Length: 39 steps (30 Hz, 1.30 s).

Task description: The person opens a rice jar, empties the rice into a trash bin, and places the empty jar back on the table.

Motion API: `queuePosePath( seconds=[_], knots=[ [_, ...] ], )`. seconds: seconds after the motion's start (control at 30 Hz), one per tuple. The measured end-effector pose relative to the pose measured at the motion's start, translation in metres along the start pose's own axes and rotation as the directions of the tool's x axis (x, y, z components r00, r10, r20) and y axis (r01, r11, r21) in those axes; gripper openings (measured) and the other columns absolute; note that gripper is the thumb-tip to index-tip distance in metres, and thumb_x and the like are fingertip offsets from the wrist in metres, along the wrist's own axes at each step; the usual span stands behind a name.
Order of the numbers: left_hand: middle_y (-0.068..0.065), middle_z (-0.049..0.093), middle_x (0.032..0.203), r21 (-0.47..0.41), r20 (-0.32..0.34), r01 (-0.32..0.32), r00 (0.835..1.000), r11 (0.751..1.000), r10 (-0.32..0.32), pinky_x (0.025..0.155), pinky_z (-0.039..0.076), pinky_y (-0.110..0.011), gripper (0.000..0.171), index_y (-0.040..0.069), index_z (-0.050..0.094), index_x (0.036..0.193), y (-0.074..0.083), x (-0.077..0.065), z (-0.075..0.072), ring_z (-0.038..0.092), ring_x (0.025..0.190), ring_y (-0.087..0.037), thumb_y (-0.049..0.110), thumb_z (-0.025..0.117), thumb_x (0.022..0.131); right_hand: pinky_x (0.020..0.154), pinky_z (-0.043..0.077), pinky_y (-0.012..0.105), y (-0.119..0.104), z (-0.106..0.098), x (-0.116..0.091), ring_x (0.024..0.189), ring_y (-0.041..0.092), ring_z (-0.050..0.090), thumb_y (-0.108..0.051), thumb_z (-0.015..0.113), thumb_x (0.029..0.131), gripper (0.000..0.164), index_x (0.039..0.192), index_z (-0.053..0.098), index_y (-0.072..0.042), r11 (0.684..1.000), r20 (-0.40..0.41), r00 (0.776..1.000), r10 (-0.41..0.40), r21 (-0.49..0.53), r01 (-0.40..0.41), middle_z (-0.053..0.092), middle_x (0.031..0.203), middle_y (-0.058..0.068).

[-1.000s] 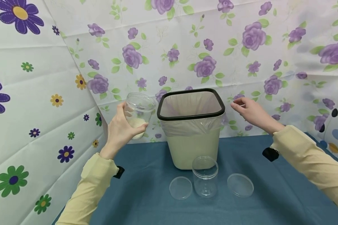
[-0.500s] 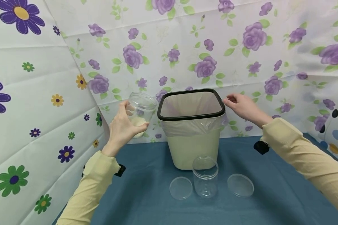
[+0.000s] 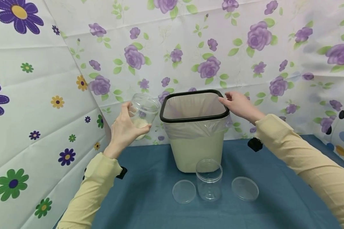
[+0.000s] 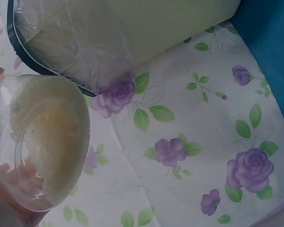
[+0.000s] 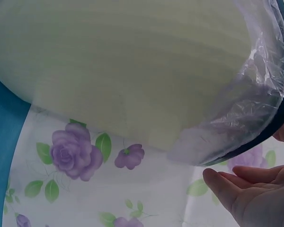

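Note:
My left hand [image 3: 125,127] grips a clear plastic jar [image 3: 145,106], tilted toward the bin, with its open mouth up. Off-white, fine-grained contents [image 4: 52,137] fill its lower part. A cream trash bin [image 3: 199,152] with a black rim [image 3: 195,120] and a clear liner bag [image 3: 195,130] stands upright in the middle. At the rim's right side is my right hand [image 3: 239,105], holding nothing. In the right wrist view its fingers [image 5: 222,184] are just outside the rim, with the thumb partly hidden behind it.
In front of the bin a second clear jar [image 3: 209,181] stands without a lid on the blue cloth [image 3: 149,210]. Clear round lids lie on either side of it, a left lid [image 3: 184,191] and a right lid [image 3: 245,188]. A flowered curtain [image 3: 172,38] hangs close behind.
My right hand has moved left, from beside the bin to its right rim. The left hand and the tilted jar have stayed nearly still.

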State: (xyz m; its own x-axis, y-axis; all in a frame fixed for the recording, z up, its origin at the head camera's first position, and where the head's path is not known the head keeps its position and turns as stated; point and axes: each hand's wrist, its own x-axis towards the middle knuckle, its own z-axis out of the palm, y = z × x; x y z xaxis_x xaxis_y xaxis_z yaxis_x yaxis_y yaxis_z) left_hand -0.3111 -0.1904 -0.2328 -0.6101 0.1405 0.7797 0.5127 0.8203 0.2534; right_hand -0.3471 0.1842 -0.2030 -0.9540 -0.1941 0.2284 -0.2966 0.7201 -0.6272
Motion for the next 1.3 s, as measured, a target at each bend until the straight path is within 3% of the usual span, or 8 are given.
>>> queuePosePath(
  seconds=[0.27,0.37,0.5,0.6,0.7,0.87,1.0,1.3],
  knots=[
    [-0.009,0.052,0.104,0.014,0.006,0.007,1.000,1.000,-0.007,0.044,0.036,-0.037,0.085,0.006,0.034,0.123,-0.001,0.005,0.000,0.048,0.057,-0.023,0.041,0.078,0.060,0.091,0.031,0.050,-0.006,0.003,0.009,0.118,0.041,0.034,-0.033,0.042,0.096,0.062,0.134,0.026,0.013,0.999,0.016,1.000,0.004,-0.051,-0.003,0.032,0.131,0.032],
    [-0.009,0.051,0.105,0.013,0.011,0.015,1.000,1.000,-0.015,0.045,0.036,-0.037,0.084,0.005,0.035,0.123,-0.002,0.007,0.000,0.047,0.059,-0.024,0.040,0.078,0.060,0.077,0.038,0.044,-0.008,0.005,0.011,0.093,0.036,0.047,-0.029,0.043,0.095,0.043,0.112,0.043,0.010,0.998,0.008,1.000,0.003,-0.057,-0.003,0.048,0.104,0.027],
    [-0.009,0.051,0.105,0.021,0.016,0.013,1.000,1.000,-0.014,0.046,0.036,-0.037,0.085,0.005,0.035,0.125,-0.001,0.010,-0.001,0.047,0.060,-0.024,0.040,0.078,0.060,0.063,0.032,0.039,-0.010,0.008,0.014,0.068,0.028,0.039,-0.027,0.044,0.095,0.030,0.084,0.041,0.001,0.998,-0.014,1.000,0.004,-0.057,-0.004,0.038,0.072,0.014],
    [-0.009,0.051,0.106,0.028,0.019,0.006,1.000,1.000,-0.006,0.046,0.037,-0.037,0.086,0.004,0.035,0.125,-0.001,0.012,0.000,0.048,0.060,-0.024,0.041,0.078,0.060,0.074,0.037,0.044,-0.012,0.010,0.018,0.086,0.035,0.048,-0.025,0.044,0.094,0.034,0.097,0.047,0.009,0.996,-0.021,1.000,0.001,-0.084,-0.002,0.050,0.089,0.024],
    [-0.010,0.051,0.106,0.021,0.022,-0.001,1.000,1.000,0.000,0.047,0.037,-0.037,0.086,0.004,0.035,0.125,-0.001,0.013,0.000,0.048,0.062,-0.024,0.040,0.078,0.060,0.084,0.035,0.047,-0.013,0.012,0.022,0.100,0.041,0.046,-0.019,0.042,0.094,0.037,0.108,0.046,0.015,0.992,-0.022,1.000,0.008,-0.123,-0.010,0.048,0.105,0.031],
    [-0.010,0.050,0.109,0.006,0.040,-0.003,0.999,1.000,0.003,0.046,0.037,-0.036,0.086,0.004,0.034,0.127,-0.002,0.017,0.001,0.047,0.062,-0.024,0.040,0.077,0.062,0.072,0.037,0.043,-0.012,0.015,0.025,0.078,0.033,0.043,0.002,0.036,0.082,0.008,0.083,0.043,0.006,0.993,-0.048,0.999,0.023,-0.112,-0.028,0.044,0.080,0.018],
    [-0.011,0.049,0.111,0.006,0.056,-0.002,0.998,1.000,0.001,0.046,0.037,-0.036,0.087,0.004,0.033,0.129,-0.002,0.020,0.001,0.047,0.063,-0.024,0.039,0.077,0.063,0.071,0.037,0.042,-0.014,0.016,0.025,0.079,0.032,0.042,0.008,0.032,0.074,0.012,0.079,0.041,0.004,0.994,-0.052,0.998,0.026,-0.108,-0.032,0.043,0.081,0.017],
    [-0.011,0.048,0.110,0.018,0.092,-0.002,0.996,1.000,0.000,0.050,0.039,-0.038,0.087,0.003,0.033,0.128,-0.002,0.028,0.002,0.047,0.067,-0.025,0.037,0.079,0.061,0.070,0.038,0.041,-0.017,0.017,0.026,0.077,0.031,0.042,0.009,0.033,0.073,0.012,0.078,0.042,0.004,0.987,-0.033,0.998,0.055,-0.147,-0.059,0.043,0.079,0.016]
  ],
)
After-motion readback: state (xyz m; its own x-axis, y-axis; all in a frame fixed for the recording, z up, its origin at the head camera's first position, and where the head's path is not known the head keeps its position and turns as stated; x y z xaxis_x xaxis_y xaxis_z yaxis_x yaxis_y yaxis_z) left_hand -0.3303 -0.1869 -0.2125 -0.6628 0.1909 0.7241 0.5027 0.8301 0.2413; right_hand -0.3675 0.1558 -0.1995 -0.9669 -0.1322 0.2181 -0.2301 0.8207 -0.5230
